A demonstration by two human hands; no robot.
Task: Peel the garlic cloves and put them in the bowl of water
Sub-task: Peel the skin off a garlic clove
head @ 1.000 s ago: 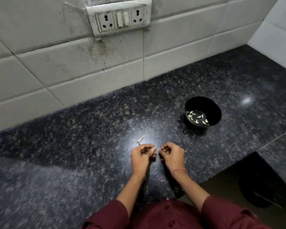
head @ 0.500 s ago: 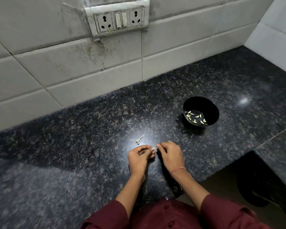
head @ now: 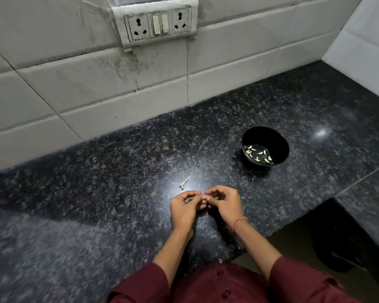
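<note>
Dark speckled stone makes up the counter (head: 85, 215), which runs below white wall tiles (head: 96, 88). I am working low over it, close to my body.

My left hand (head: 184, 207) and right hand (head: 225, 204) are drawn together, all fingers curled inward, with thumb and forefinger tips meeting in the middle. At that meeting point a small pale speck shows, which I take to be the garlic clove (head: 203, 196). Both hands pinch it, but it is too small for me to tell how much skin remains. Neither hand holds anything else that I can see. My forearms come out of my sleeves (head: 293, 281) in a narrow V, wrists bent down toward the stone.

I judge that I am in the middle of peeling this one clove. Next I need a nail to catch the loose edge of skin and strip it off while the other hand grips firmly. Then my right hand would carry the bare clove out to the bowl (head: 278, 138). It stands beyond and to the right of that hand, well apart from it. Several peeled cloves (head: 258, 155) lie in the water (head: 257, 148) at its bottom. Just beyond my left hand a scrap of stem (head: 184, 183) lies on the stone.
</note>
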